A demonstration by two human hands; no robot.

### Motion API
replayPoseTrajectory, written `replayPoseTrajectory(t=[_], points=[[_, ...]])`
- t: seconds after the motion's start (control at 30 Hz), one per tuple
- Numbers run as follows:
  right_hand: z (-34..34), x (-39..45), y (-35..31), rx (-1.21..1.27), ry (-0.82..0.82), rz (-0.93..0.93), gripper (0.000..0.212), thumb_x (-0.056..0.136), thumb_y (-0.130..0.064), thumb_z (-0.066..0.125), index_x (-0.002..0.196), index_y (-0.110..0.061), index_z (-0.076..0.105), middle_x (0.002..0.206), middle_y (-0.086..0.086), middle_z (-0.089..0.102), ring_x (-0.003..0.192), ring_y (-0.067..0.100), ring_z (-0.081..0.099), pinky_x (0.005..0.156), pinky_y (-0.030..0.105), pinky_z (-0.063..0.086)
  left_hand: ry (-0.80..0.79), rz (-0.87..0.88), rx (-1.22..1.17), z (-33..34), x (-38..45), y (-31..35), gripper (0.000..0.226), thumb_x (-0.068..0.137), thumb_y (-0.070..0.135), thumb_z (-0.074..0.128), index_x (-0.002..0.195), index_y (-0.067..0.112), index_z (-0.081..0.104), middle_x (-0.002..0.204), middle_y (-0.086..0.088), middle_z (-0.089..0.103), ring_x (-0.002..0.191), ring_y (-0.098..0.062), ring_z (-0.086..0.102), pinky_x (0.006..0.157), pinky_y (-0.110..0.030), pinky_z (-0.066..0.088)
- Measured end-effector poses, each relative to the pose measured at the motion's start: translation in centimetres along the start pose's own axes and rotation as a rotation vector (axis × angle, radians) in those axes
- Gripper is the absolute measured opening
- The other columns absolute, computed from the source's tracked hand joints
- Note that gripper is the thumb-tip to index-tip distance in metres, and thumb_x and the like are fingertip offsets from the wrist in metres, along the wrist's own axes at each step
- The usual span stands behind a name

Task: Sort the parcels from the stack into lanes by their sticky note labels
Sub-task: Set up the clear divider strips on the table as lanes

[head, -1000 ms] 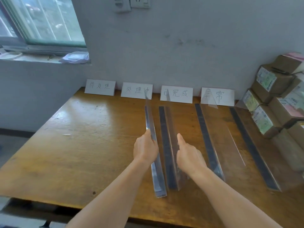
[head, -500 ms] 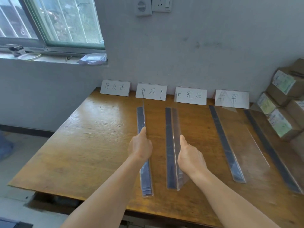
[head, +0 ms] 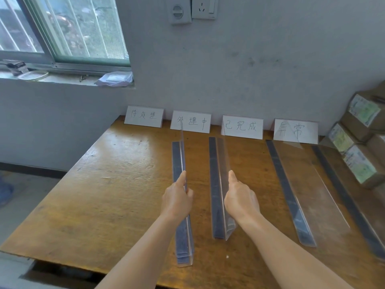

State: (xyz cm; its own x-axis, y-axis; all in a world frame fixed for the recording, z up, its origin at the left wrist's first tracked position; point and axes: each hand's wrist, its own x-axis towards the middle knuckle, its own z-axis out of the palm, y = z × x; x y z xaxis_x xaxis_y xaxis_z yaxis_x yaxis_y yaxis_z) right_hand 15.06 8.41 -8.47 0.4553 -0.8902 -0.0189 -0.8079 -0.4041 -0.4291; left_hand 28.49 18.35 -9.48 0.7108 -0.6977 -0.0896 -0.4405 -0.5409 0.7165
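Observation:
Several clear plastic dividers with dark base strips lie lengthwise on the wooden table (head: pixel 87 195). My left hand (head: pixel 177 200) grips the upright sheet of the leftmost divider (head: pixel 180 163). My right hand (head: pixel 239 200) holds the second divider (head: pixel 216 163), thumb along its top edge. Two more dividers (head: pixel 291 184) lean to the right. Several white cards with handwritten labels (head: pixel 190 121) stand against the wall at the lane heads. A stack of brown cardboard parcels (head: pixel 360 155) with pale sticky notes sits at the table's right edge, apart from both hands.
A grey wall runs behind the table, with a socket (head: pixel 204 7) high up. A window (head: pixel 62 28) and a sill with a plastic bag (head: pixel 114 79) are at the left. The table's left and front edges drop to the floor.
My left hand has slid its divider leftward, widening the gap to the second divider. The view has shifted left, so fewer parcels show at the right.

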Motion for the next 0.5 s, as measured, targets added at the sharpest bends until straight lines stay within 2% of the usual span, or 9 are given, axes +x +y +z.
replayPoseTrajectory(t=[0.1,0.17,0.3,0.5], points=[[0.2,0.5,-0.3,-0.006,0.009,0.001,0.071,0.094,-0.004,0.045,0.152,-0.020,0.007,0.113,0.005,0.065,0.070,0.007,0.060,0.048,0.016,0.043,-0.009,0.004,-0.033,0.0,0.1,0.0,0.057,0.097,0.024,0.046,0.148,0.033,0.024,0.130,0.003,0.055,0.094,-0.020,0.062,0.085,-0.040,0.052],[0.3,0.8,-0.5,-0.008,0.008,0.000,0.072,0.094,-0.005,0.047,0.152,-0.019,0.007,0.103,0.001,0.066,0.068,0.008,0.060,0.051,0.019,0.049,-0.015,0.009,-0.047,-0.1,0.1,-0.1,0.056,0.097,0.023,0.045,0.149,0.032,0.024,0.130,0.002,0.055,0.097,-0.019,0.061,0.086,-0.041,0.052],[0.3,1.6,-0.9,-0.041,0.003,0.001,0.074,0.093,-0.005,0.049,0.152,-0.017,0.006,0.110,0.003,0.065,0.075,0.010,0.062,0.062,0.025,0.056,-0.017,0.006,-0.072,-0.1,0.0,-0.2,0.056,0.098,0.021,0.045,0.148,0.032,0.025,0.133,0.001,0.052,0.089,-0.018,0.063,0.080,-0.037,0.054],[0.1,2.3,-0.7,-0.096,-0.003,0.016,0.071,0.094,-0.004,0.044,0.152,-0.015,0.004,0.117,0.006,0.063,0.083,0.014,0.061,0.057,0.022,0.045,-0.030,0.002,-0.101,-0.2,0.0,-0.5,0.055,0.097,0.022,0.045,0.148,0.033,0.025,0.136,0.002,0.050,0.095,-0.021,0.063,0.081,-0.036,0.055]])
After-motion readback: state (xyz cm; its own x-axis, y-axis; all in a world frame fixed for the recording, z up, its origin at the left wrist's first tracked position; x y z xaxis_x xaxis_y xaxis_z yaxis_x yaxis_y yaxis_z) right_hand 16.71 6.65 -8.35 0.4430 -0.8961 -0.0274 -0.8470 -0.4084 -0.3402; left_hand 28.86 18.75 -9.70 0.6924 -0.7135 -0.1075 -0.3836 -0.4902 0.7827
